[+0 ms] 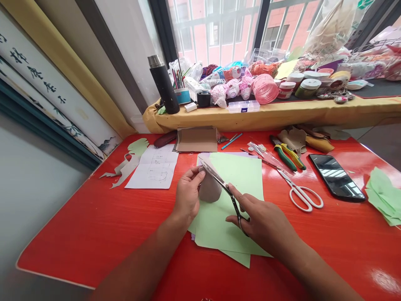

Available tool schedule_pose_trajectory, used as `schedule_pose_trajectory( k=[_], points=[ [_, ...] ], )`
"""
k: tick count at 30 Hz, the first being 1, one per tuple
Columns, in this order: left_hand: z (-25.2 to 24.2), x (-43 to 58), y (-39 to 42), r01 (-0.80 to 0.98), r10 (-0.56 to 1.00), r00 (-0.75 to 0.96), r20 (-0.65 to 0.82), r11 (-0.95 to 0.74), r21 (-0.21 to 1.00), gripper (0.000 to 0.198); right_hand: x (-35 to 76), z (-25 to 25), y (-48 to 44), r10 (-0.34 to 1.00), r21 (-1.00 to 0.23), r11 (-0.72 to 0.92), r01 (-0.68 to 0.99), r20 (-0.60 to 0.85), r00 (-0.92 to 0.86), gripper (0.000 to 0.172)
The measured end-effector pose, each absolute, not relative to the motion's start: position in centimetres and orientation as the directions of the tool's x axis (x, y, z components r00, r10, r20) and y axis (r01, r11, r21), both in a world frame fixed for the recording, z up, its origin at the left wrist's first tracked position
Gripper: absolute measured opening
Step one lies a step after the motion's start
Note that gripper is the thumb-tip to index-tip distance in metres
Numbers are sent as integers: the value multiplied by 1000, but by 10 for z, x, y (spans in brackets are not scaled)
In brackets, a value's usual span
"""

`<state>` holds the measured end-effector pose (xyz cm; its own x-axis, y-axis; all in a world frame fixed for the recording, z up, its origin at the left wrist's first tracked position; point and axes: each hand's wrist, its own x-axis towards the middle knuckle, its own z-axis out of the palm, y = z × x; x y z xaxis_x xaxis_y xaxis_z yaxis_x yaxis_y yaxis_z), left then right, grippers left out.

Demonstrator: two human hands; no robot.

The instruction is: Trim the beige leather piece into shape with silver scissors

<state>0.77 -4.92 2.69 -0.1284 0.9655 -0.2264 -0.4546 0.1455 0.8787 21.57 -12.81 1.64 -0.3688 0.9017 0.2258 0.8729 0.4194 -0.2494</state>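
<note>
Two hands mid-frame: left hand (187, 194) pinches grey paper (209, 191), right hand (266, 223) grips scissors (221, 184) at its top edge; cut unfinished.

Red table (94, 234), lying under green paper sheets (244, 175). Left hand (187, 194) pinching a small grey paper piece (209, 189); right hand (266, 221) gripping dark scissors (222, 186), blades closing across that piece. White-handled scissors (302, 194), black phone (336, 177), green-handled pliers (283, 156) lying to the right; black flask (164, 85) standing on the yellow sill (282, 115).

Small grey paper piece (208, 191), upright, slim black-handled scissors (226, 190), blades parted at its top edge
</note>
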Motion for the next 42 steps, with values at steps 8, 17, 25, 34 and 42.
schedule_pose_trajectory(
  k=[8, 17, 25, 34, 42],
  points=[
    [25, 8, -48, -480, 957, -135, -256, 163, 862, 36, 217, 12, -127, 900, -267, 426, 865, 223, -374, 77],
    [21, 4, -44, -497, 958, -66, -280, 211, 841, 40, 214, 20, -127, 947, -570, 299, 765, 80, -311, 72],
    [21, 2, -44, -517, 951, -42, -305, 240, 822, 37, 211, 31, -128, 956, -774, 152, 615, -43, -290, 74],
    [22, 0, -39, -563, 940, -67, -333, 240, 791, 38, 216, 20, -127, 937, -535, 345, 771, 141, -321, 72],
    [21, -2, -37, -565, 944, -83, -320, 220, 795, 39, 216, 12, -127, 902, -349, 430, 833, 203, -380, 73]
  ],
)
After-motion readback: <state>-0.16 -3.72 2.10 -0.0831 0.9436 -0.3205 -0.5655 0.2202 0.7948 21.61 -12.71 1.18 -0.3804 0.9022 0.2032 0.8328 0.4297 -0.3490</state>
